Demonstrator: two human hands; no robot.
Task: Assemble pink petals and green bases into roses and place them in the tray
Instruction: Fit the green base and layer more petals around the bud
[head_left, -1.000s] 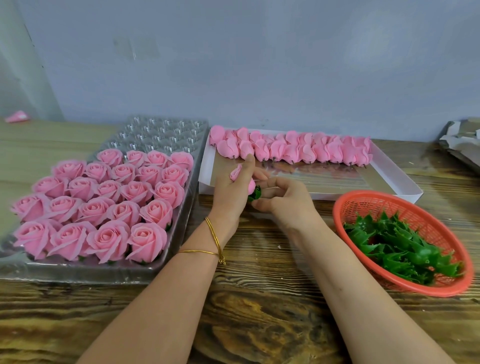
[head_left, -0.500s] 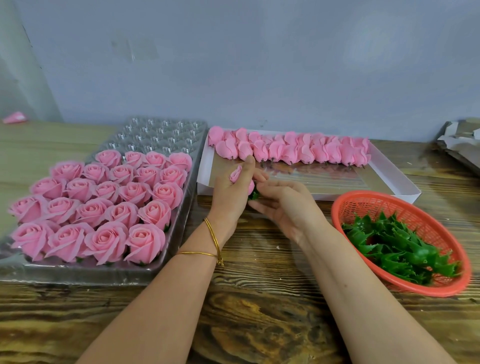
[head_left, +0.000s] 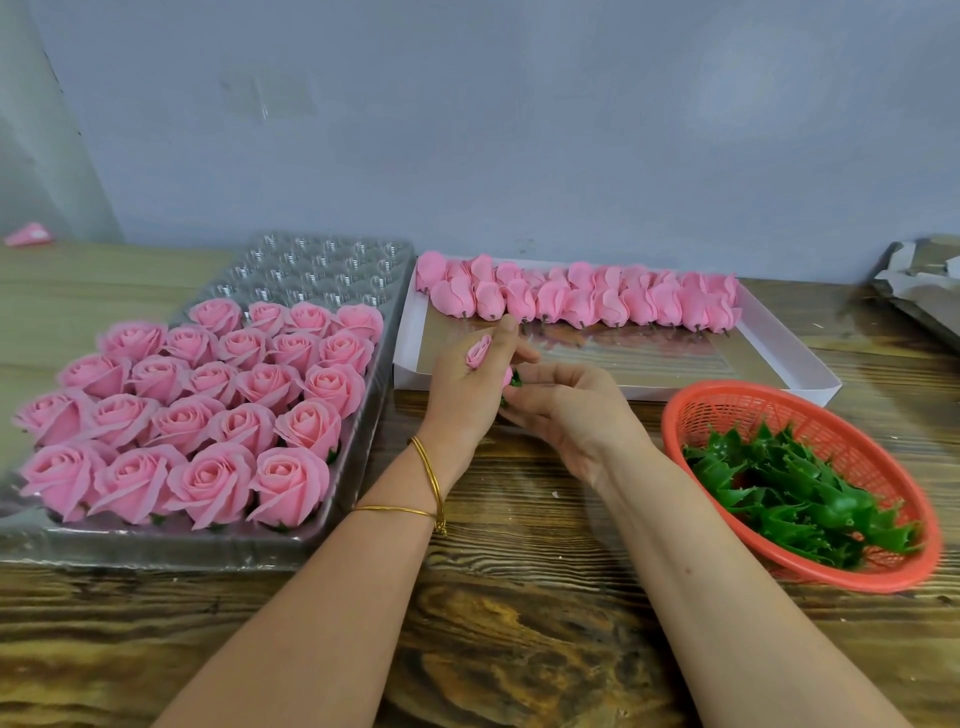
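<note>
My left hand (head_left: 467, 387) grips a pink petal bud (head_left: 478, 351), whose tip shows between thumb and fingers. My right hand (head_left: 566, 410) meets it from the right and pinches a green base (head_left: 514, 379) at the bud's lower end; most of the base is hidden by fingers. The clear plastic tray (head_left: 311, 270) on the left holds several finished pink roses (head_left: 208, 415) in its near rows, and its far cells stand bare. A white box (head_left: 779, 358) behind the hands carries a row of pink petal buds (head_left: 582, 299). A red basket (head_left: 737, 400) at right holds green bases (head_left: 800, 499).
The table is dark wood (head_left: 519, 649). A loose pink piece (head_left: 28, 235) lies at the far left by the wall. Crumpled grey packaging (head_left: 924, 280) sits at the far right edge. A grey wall runs behind everything.
Both hands have stayed together in front of the white box; my right fingers have shifted slightly around the green base at the bud's lower end.
</note>
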